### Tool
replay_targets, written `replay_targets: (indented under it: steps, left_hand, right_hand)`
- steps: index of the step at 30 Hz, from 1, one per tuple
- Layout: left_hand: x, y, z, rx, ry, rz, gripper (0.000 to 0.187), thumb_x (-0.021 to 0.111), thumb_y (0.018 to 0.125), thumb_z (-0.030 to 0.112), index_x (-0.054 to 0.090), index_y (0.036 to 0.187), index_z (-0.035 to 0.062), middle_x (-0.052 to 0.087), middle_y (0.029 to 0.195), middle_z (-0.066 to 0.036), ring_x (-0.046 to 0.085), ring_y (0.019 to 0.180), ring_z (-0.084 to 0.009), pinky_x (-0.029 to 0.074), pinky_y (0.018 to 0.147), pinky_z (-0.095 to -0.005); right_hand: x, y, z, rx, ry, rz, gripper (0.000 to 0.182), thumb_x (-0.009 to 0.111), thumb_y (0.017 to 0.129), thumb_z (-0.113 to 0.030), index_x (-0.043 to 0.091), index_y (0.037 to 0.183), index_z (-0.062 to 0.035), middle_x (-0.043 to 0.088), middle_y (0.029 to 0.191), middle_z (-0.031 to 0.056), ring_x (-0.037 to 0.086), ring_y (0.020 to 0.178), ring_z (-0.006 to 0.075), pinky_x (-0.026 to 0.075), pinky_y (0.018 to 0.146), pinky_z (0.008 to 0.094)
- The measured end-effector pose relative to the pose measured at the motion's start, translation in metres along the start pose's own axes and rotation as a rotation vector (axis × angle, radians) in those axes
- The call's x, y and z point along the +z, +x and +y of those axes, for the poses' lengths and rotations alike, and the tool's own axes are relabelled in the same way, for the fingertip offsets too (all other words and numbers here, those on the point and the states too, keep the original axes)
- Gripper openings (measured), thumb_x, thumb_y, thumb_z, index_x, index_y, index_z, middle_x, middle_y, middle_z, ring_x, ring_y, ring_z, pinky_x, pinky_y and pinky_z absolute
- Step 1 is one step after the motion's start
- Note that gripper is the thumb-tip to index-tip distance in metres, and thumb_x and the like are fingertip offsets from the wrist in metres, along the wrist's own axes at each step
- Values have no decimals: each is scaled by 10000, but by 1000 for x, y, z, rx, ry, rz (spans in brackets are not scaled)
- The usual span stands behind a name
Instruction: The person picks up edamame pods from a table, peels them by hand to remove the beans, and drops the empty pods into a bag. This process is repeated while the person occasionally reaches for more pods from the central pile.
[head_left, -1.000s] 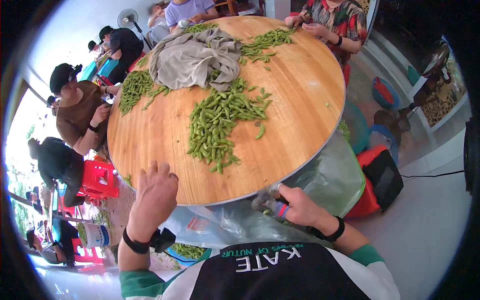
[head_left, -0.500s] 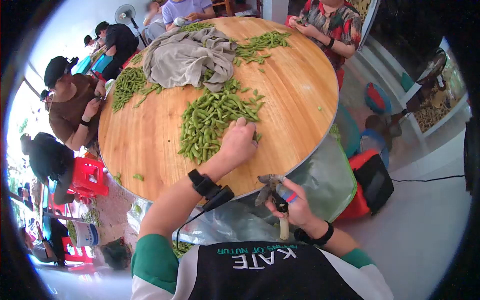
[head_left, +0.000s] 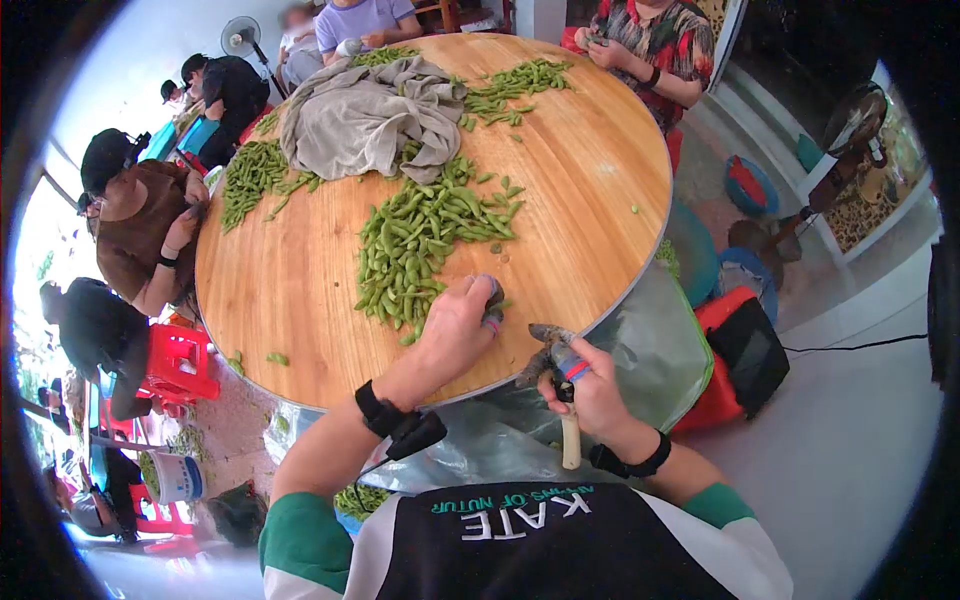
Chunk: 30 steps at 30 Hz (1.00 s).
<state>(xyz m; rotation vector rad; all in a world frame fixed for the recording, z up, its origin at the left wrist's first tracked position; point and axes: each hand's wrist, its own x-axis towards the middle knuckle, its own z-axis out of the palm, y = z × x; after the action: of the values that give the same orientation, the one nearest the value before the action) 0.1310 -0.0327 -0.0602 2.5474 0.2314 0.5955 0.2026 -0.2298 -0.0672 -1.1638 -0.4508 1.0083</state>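
Green, curved bean pods [head_left: 420, 245] lie heaped in front of me on a big round table of pale, striped wood [head_left: 590, 210], its near rim just beyond my chest. Below that rim, to my right, spreads a sheet of translucent plastic with a green edge [head_left: 655, 350]. Next in size comes a crumpled, grey-beige cloth [head_left: 365, 125], resting on the table at the far side of my heap; smaller piles of the same pods lie to its left and right.

My left hand [head_left: 460, 322] is above the wood near the heap's close end, fingers curled inward; a bit of green shows by the fingertips, but I cannot tell whether I am pinching it. My right hand [head_left: 597, 395], near the table's edge, is clasped around a slim, cream-coloured handle [head_left: 570, 442], which sticks out below my fingers. Dark grey coverings [head_left: 547, 335] sit on some of my fingers. Smallest are two stray pods [head_left: 277, 358] by the left rim and a brownish speck [head_left: 497, 248] beside the heap.
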Motion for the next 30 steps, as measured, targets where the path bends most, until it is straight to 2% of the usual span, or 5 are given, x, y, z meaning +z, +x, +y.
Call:
replay_targets:
  steps: [5,9,17,26,30]
  left_hand:
    - [-18,-14,40,-328,-357,-88,174,576,795,-2,548,963,-42,637,858,-211,635,795,-357,502,687,-384]
    - [-12,-25,36,-287,-404,-99,192,548,815,-3,557,1002,-42,643,877,-193,648,792,-274,503,703,-346]
    - [-10,-35,39,-554,-920,-228,135,513,927,97,574,1018,18,575,806,9,498,648,-62,402,549,-210]
    - [-7,-42,40,-452,-839,-159,136,508,933,102,558,1036,27,558,808,20,476,645,-40,367,527,-191]
    - [-6,-42,47,-557,-957,-111,133,498,921,78,560,1013,4,561,797,-7,477,672,-77,407,584,-234]
  right_hand:
    - [2,-3,-5,28,64,-19,330,342,959,-114,469,1250,-20,527,638,87,442,502,102,339,413,229]
    - [4,0,2,5,26,-32,353,339,956,-106,452,1282,-30,533,640,81,437,499,98,339,416,226]
    - [8,-7,-7,-76,-79,-163,436,320,949,-102,392,1378,-67,516,611,40,404,465,76,321,411,216]
    - [11,-10,-12,-123,-146,-140,380,351,957,-118,463,1314,-54,489,582,7,401,454,65,314,406,215]
    - [13,-9,-8,-156,-185,-81,324,382,965,-124,528,1241,-38,490,561,2,410,449,57,309,392,216]
